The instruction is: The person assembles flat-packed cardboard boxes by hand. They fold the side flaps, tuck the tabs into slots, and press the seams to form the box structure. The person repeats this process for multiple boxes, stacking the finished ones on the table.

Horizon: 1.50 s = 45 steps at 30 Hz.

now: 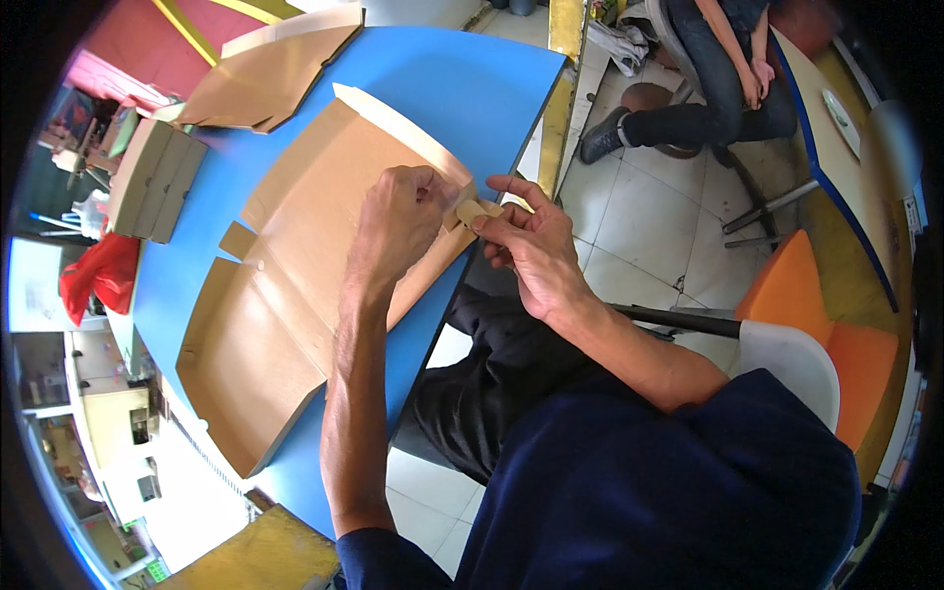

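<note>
The tips of the left hand (pixel 398 218) are hidden behind its own curled knuckles, so I cannot tell whether its fingers are clamped on anything; a pale, glossy patch just beside them is too blurred to make out. The left forearm (pixel 356 413) covers part of the cardboard box (pixel 295 211), which lies unfolded on the blue surface (pixel 442 69) in front of the person. A seated person (pixel 733 79) well to the right of the box is cut off at the upper edge.

The left hand hangs over the box with its back turned up, wrist bent, fingers drawn together. The right hand (pixel 541 251) is at the box's near right edge, its thumb and a bent finger clamped on a small cardboard tab (pixel 469 212); the index finger is lifted apart from them. The right forearm (pixel 634 344) slants in from beyond that edge.

One half of the box forms a shallow tray with raised walls, its brown inner face showing. Left of the box stand stacked cartons (pixel 157 182), their contents hidden, and a red bag (pixel 101 275); beyond it lies folded cardboard (pixel 270 79).
</note>
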Tool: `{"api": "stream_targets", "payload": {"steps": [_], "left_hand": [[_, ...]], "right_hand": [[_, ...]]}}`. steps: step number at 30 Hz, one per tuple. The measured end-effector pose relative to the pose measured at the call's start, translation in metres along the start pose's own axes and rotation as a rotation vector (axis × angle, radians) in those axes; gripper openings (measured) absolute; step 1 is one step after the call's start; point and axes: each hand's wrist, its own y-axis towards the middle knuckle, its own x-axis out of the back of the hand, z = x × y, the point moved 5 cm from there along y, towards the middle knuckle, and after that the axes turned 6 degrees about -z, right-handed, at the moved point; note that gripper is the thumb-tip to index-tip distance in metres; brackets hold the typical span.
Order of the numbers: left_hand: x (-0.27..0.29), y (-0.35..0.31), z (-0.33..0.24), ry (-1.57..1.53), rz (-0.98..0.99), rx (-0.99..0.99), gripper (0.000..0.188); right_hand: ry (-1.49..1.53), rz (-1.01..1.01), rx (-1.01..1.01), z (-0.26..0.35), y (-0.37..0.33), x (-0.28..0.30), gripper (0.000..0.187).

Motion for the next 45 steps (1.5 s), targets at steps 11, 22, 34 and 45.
{"api": "stream_targets", "payload": {"steps": [11,22,34,45], "left_hand": [[-0.006,-0.002,0.008,-0.277,0.062,-0.019,0.021],[-0.019,0.001,0.023,-0.191,0.107,0.053,0.015],[-0.023,-0.109,-0.023,0.197,0.215,-0.639,0.033],[0.084,-0.185,0.018,0.53,0.191,-0.137,0.059]], "right_hand": [[-0.05,0.105,0.03,0.008,0.01,-0.003,0.056],[-0.406,0.265,0.005,0.037,0.027,0.004,0.058],[-0.707,0.164,0.476,0.088,0.071,0.018,0.054],[-0.629,0.649,0.017,0.053,0.018,0.002,0.042]]}}
